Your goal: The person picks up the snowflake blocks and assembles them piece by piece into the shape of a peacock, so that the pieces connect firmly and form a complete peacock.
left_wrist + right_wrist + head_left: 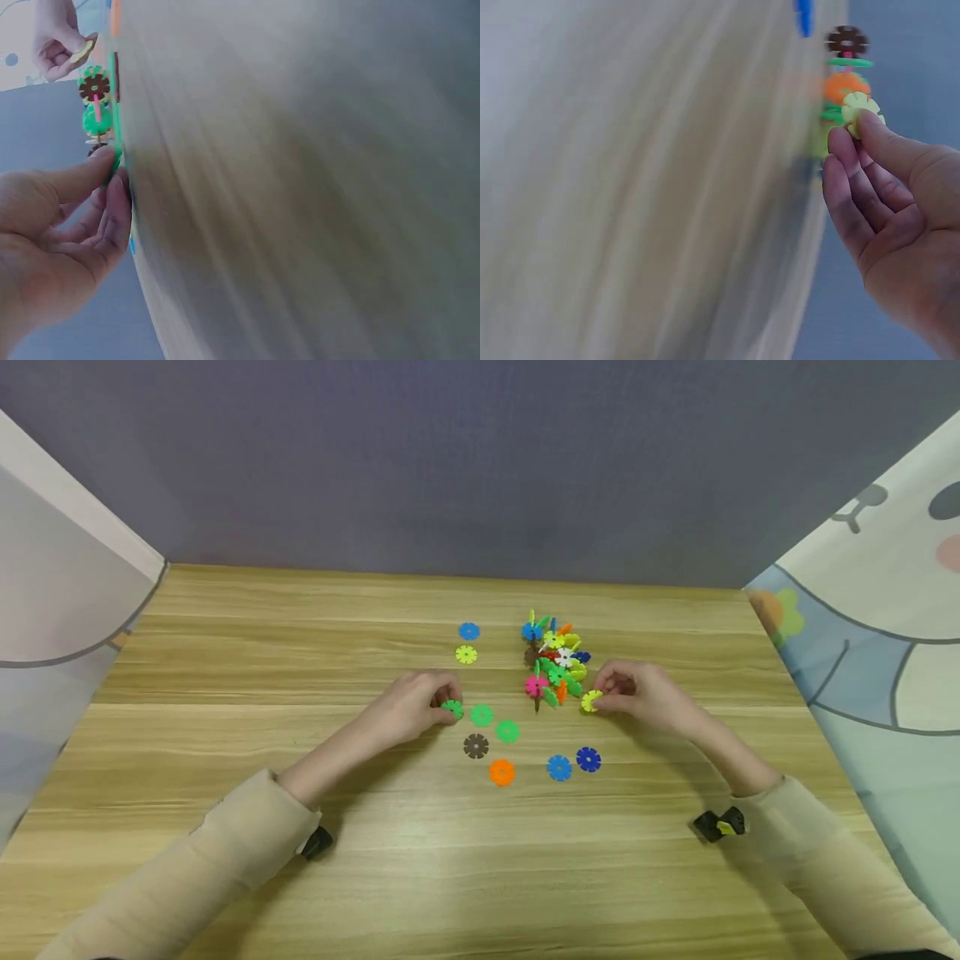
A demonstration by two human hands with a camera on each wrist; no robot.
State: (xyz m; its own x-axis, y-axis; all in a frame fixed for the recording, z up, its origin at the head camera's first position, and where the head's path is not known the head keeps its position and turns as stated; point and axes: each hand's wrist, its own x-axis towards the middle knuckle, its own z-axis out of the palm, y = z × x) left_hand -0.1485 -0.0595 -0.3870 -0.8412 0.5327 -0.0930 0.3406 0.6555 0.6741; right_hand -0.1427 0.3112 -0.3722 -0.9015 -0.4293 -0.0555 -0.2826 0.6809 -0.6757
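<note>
Tabletop (420, 877) extends from short of the fingers to beyond them. On the near side, an orange disc (502, 772) lies to the right of the left fingers; a light-blue disc (559, 767) and a navy disc (588, 760) lie side by side, short of the right fingertips. Next outward, a brown disc (476, 746) and two loose green discs (482, 715) lie just right of the left fingertips.

Left hand (416, 706): thumb and fingers pinch the held green disc (452, 709). Right hand (645, 693): thumb and fingers clamp the held yellow disc (591, 701). The cluster (557, 677) of interlocked discs sits just left of and beyond the right fingertips. Beyond the left fingertips lie a loose yellow disc (466, 654) and, farther, a blue disc (468, 632).

Progress, as judged: assembly is well advanced, with many discs joined. Both held discs appear unattached; eight loose discs remain.
</note>
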